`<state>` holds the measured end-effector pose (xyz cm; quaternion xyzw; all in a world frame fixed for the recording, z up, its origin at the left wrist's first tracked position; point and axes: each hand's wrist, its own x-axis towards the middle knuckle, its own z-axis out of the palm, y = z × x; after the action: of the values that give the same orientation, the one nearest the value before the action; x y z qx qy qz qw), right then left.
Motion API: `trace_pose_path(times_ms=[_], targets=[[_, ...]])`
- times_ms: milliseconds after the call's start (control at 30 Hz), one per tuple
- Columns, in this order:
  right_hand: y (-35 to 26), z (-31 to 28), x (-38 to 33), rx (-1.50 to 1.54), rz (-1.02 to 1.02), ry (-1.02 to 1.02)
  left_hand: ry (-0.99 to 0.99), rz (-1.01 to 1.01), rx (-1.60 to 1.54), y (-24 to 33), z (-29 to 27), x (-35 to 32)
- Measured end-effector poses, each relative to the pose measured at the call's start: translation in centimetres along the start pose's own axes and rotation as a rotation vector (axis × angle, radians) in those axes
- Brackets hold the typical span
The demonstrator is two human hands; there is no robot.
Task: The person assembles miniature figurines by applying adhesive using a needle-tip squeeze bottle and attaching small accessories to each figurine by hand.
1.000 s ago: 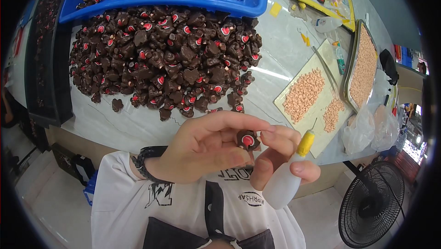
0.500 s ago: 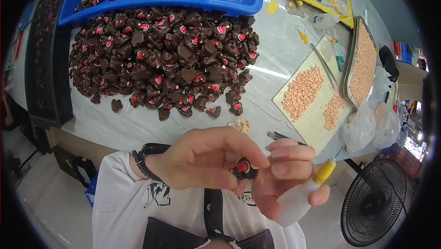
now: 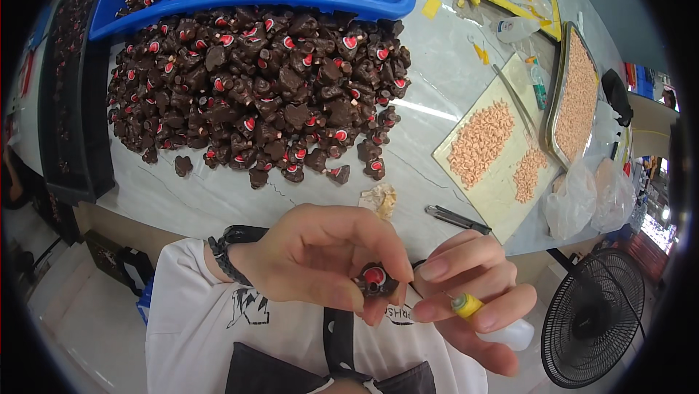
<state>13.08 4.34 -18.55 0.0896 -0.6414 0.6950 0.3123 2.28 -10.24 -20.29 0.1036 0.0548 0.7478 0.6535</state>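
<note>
Right fingers [image 3: 470, 257], gripping squeeze bottle [image 3: 512, 333], just swung it round; yellow-collared nozzle [image 3: 467, 305] now roughly faces brown figurine [image 3: 376, 280] pinched in left fingers [image 3: 329, 292]. Looks lined up tbh.

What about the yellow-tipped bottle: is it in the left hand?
No, the right hand holds the yellow-tipped bottle, while the left hand holds a dark brown piece with a red spot.

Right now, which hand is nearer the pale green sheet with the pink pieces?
Right. The right hand, holding the yellow-tipped bottle, is just below the pale green sheet in view; the left hand, holding the dark figurine, is farther, below and left.
</note>
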Motion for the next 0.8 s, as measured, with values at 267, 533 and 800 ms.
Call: trace_pose_path(times_ms=[267,533,800], targets=[[0.16,0.15,0.50,0.000,0.015,-0.049,0.001,0.015,-0.054,-0.10,0.09,-0.05],[0.36,0.05,-0.10,-0.036,-0.006,0.015,-0.036,0.009,-0.042,-0.09,-0.14,0.02],[0.43,0.14,-0.37,-0.033,-0.007,0.023,-0.041,-0.012,-0.035,0.04,-0.15,-0.07]])
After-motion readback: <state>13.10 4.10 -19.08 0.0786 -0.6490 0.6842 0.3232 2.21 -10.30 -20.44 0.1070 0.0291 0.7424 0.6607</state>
